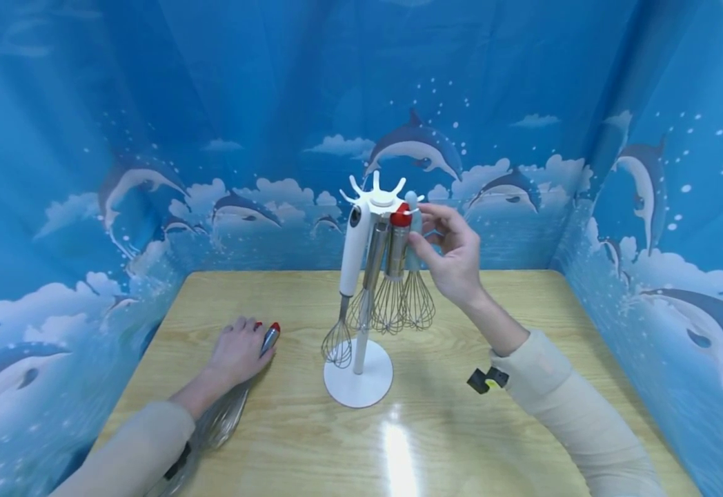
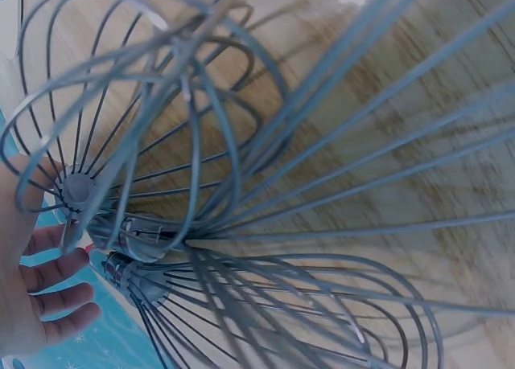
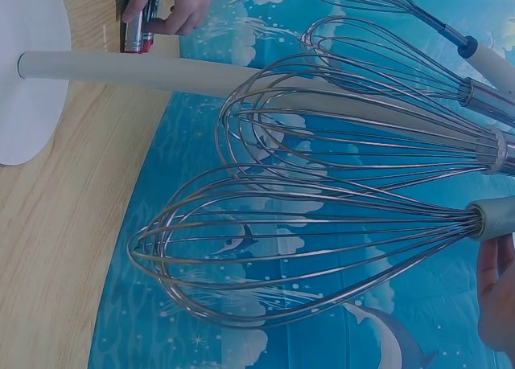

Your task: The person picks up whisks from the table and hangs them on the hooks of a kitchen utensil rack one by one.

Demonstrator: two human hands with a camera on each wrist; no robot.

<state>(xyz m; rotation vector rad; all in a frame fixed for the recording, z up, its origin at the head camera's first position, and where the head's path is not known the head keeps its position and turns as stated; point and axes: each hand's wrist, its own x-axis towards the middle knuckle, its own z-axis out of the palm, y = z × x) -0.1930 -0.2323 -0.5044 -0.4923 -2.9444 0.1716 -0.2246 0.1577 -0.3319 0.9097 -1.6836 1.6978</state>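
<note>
A white stand (image 1: 382, 200) with a ring of hooks carries several hanging whisks. My right hand (image 1: 451, 255) pinches the handle of a pale blue-grey whisk (image 1: 419, 304) at the rack's right side; its wire loops show whole in the right wrist view (image 3: 306, 248). Beside it hang a steel whisk with a red end (image 1: 397, 252), another steel-handled whisk (image 1: 376, 255) and a white-handled whisk (image 1: 349, 259). At the left, my left hand (image 1: 237, 352) holds red-ended steel whisks (image 1: 270, 338) lying on the table. Their large wire loops (image 2: 193, 128) overlap; the hand partly hides the handles.
The stand's round white base (image 1: 370, 386) rests mid-table on the wooden tabletop (image 1: 448, 428). A blue dolphin-print curtain (image 1: 299, 83) surrounds the table on the back and sides. A small black device (image 1: 488, 379) sits at the right cuff.
</note>
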